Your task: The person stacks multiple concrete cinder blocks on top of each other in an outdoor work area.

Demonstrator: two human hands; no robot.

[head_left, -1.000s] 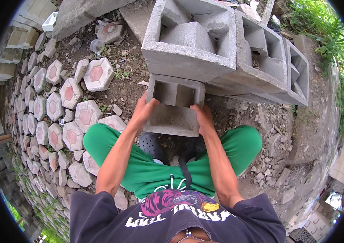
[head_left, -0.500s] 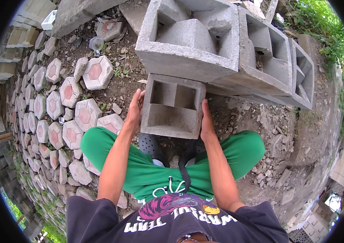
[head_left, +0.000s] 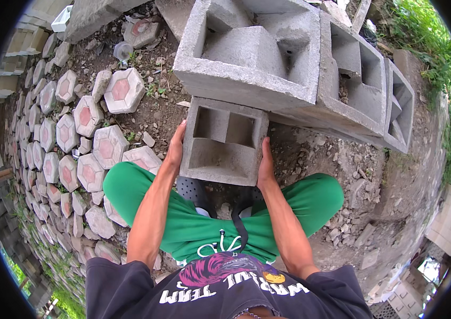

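I hold a hollow concrete block (head_left: 222, 142) between my palms, its two open cells facing up at me. My left hand (head_left: 175, 150) lies flat against its left wall, fingers (head_left: 179, 135) pressed together and pointing away from me; my right hand (head_left: 265, 165) presses the right wall the same way, fingers straight and closed. Just beyond my fingertips sits a larger hollow block (head_left: 252, 50), touching the one I grip. Out past my left fingers lie hexagonal pavers (head_left: 109, 146) on bare soil.

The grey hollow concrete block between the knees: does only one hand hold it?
No, the left hand and right hand press its opposite sides.
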